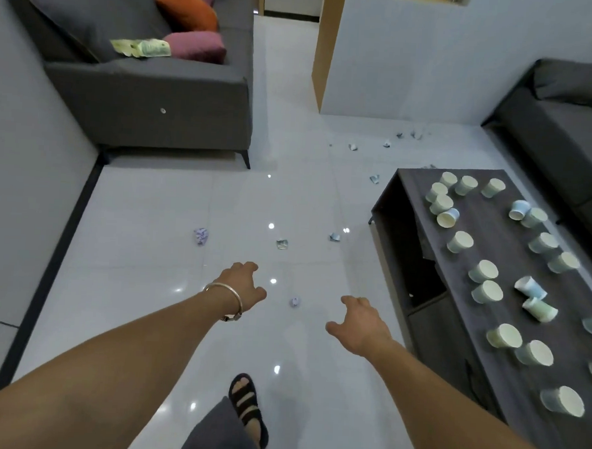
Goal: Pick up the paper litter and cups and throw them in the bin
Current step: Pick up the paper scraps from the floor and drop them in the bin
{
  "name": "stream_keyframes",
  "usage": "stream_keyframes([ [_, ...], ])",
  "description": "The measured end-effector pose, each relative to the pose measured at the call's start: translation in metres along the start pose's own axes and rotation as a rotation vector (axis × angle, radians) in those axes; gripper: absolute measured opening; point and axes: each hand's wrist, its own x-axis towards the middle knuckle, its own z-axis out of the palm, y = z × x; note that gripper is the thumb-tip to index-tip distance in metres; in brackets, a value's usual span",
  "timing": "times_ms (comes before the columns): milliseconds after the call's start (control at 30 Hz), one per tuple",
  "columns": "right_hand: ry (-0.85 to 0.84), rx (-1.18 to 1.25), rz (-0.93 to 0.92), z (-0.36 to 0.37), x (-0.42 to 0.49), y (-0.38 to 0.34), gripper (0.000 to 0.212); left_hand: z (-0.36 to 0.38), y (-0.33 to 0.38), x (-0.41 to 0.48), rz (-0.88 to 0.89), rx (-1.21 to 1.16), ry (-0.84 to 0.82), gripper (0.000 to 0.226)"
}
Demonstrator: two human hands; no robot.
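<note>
From the head view, both bare forearms reach forward over a glossy pale tiled floor (142,250) speckled with light reflections. The left hand (241,285), a thin metal bangle (227,291) at its wrist, and the right hand (359,322) both have their fingers loosely spread, slightly bent, and hold nothing. Between them on the tiles lies a small crumpled paper ball (294,302). Farther off sit a lilac paper wad (200,235) to the left and two crinkled bluish scraps (282,244) nearer the middle, with more scraps (353,147) scattered at the far wall. On the right, a low table (487,220) of dark wood grain carries many pale green and blue paper cups (460,242), tapered, most lying tipped on their sides. At far left stands a grey fabric sofa (150,96) with an orange cushion (186,9), a plum cushion (197,45) and a creased yellowish-green packet (141,48). A black strapped sandal (247,403) shows at the near edge.
</note>
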Motion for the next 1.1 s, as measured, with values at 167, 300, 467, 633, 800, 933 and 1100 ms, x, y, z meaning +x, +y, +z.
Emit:
stream_keyframes([
  [167, 0.003, 0.028, 0.032, -0.036, 0.078, -0.016, 0.073, -0.042, 0.004, 0.081, -0.032, 0.013, -0.042, 0.067],
  [300, -0.073, 0.056, 0.032, -0.045, 0.146, -0.022, 0.074, -0.057, 0.011, 0.147, -0.055, 0.034, -0.063, 0.066],
  [467, -0.175, 0.080, 0.003, -0.040, 0.252, -0.020, 0.071, -0.041, 0.017, 0.232, -0.136, -0.017, -0.106, 0.064],
  [633, -0.276, 0.090, -0.010, -0.001, 0.368, 0.001, 0.067, 0.009, 0.003, 0.325, -0.299, -0.124, -0.120, 0.061],
  [800, -0.397, 0.055, 0.043, 0.089, 0.467, 0.021, 0.063, 0.096, -0.031, 0.410, -0.440, -0.210, -0.161, 0.058],
  [933, -0.445, 0.039, 0.035, 0.177, 0.527, 0.029, 0.062, 0.177, -0.065, 0.461, -0.462, -0.242, -0.205, 0.054],
  [1100, -0.440, 0.008, 0.027, 0.321, 0.607, 0.061, 0.070, 0.300, -0.116, 0.528, -0.499, -0.304, -0.278, 0.053],
])
